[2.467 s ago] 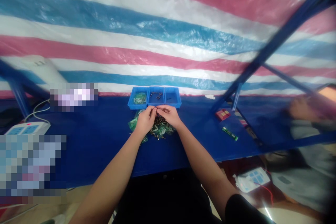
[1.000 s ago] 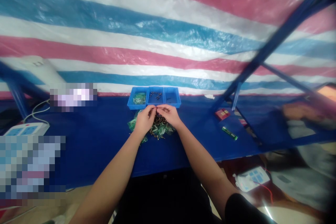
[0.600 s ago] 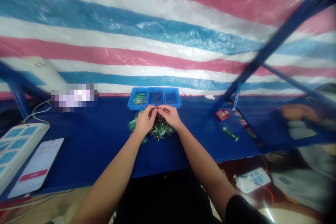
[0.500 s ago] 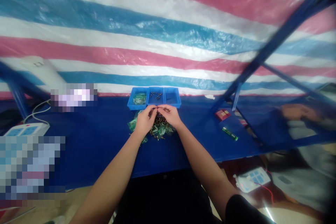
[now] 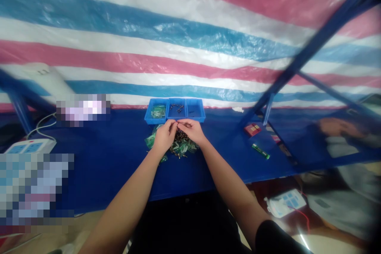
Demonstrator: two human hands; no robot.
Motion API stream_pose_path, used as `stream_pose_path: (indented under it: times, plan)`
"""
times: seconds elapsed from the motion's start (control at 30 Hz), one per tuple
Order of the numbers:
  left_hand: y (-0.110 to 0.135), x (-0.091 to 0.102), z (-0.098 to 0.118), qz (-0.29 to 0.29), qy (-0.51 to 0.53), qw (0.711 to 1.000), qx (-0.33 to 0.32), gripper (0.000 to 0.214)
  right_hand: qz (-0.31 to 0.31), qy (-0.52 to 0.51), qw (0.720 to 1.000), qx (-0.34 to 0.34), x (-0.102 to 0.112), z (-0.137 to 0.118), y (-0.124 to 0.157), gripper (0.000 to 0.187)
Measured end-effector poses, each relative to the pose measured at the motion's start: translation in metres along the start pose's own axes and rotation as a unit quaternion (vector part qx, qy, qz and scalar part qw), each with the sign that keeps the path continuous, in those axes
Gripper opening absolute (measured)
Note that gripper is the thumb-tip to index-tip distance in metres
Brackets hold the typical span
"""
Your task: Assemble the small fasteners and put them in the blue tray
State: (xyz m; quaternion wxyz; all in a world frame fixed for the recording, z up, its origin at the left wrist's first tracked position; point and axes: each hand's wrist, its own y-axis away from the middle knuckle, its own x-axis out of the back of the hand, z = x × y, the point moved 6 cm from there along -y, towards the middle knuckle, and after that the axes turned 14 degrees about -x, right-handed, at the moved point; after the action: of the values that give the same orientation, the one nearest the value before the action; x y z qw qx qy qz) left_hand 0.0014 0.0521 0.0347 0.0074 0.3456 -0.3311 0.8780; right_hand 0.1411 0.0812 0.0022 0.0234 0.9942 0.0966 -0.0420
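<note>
My left hand [image 5: 165, 134] and my right hand [image 5: 192, 130] meet fingertip to fingertip above a pile of small brass-coloured and dark parts [image 5: 180, 137]. Both are closed in a pinch; whatever lies between the fingertips is too small to make out. Green-tinted clear plastic pieces [image 5: 185, 147] are mixed into the pile, and more spread out beside my left hand. Just beyond my hands stand three joined blue bins: the left bin [image 5: 151, 116] holds green-clear pieces, the middle bin [image 5: 176, 116] several small dark metal parts, the right bin [image 5: 196, 118] a thin dark piece.
On the blue table [image 5: 119, 174], a red box [image 5: 253, 129] and a green packet [image 5: 260, 151] lie to the right. A white power strip [image 5: 32, 147] is at the left. Blue frame bars [image 5: 285, 73] slant up at the right. Another person's arm [image 5: 333, 127] shows blurred at far right.
Hardly anything differs. My hands stay together over the pile, with only a slight shift at the fingertips.
</note>
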Motion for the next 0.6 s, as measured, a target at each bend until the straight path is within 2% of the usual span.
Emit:
stream_pose_path:
  times: [0.23, 0.43, 0.6]
  plan:
    - [0.0006, 0.0016, 0.0010, 0.011, 0.018, 1.000, 0.012, 0.027, 0.014, -0.001, 1.000, 0.011, 0.0018, -0.0022, 0.0000, 0.034]
    - [0.0003, 0.0016, 0.0031, 0.024, 0.049, 0.999, 0.002, 0.027, 0.029, 0.001, 1.000, -0.010, 0.0044, -0.0039, 0.0004, 0.038]
    - [-0.0003, 0.0021, 0.0011, 0.018, 0.034, 0.999, 0.005, 0.025, -0.001, -0.013, 1.000, -0.003, -0.0001, -0.0037, 0.0014, 0.040]
